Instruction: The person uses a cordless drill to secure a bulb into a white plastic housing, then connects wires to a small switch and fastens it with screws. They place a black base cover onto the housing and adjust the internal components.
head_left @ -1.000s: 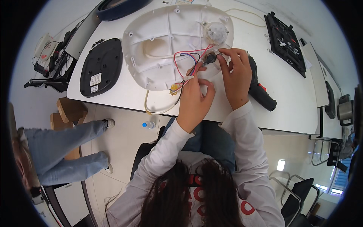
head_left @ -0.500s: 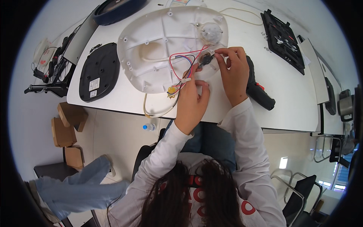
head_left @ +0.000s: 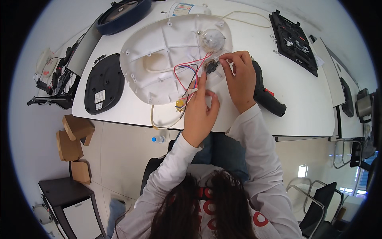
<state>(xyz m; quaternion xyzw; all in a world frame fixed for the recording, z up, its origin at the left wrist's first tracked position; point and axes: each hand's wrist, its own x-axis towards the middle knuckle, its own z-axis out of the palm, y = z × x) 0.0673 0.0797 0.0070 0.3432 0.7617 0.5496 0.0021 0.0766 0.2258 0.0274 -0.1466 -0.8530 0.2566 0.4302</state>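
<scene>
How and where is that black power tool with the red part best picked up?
Probably by the handle, coming from the right: the power tool lies with that end angled out to the right and toward the viewer, clear of the right hand, which is close beside the tool's body.

Pale wall (head_left: 318, 24) beyond white table (head_left: 304, 105); tiled floor (head_left: 123, 159) below; dark cabinet (head_left: 67, 192), left; black chair (head_left: 319, 204), right.
</scene>
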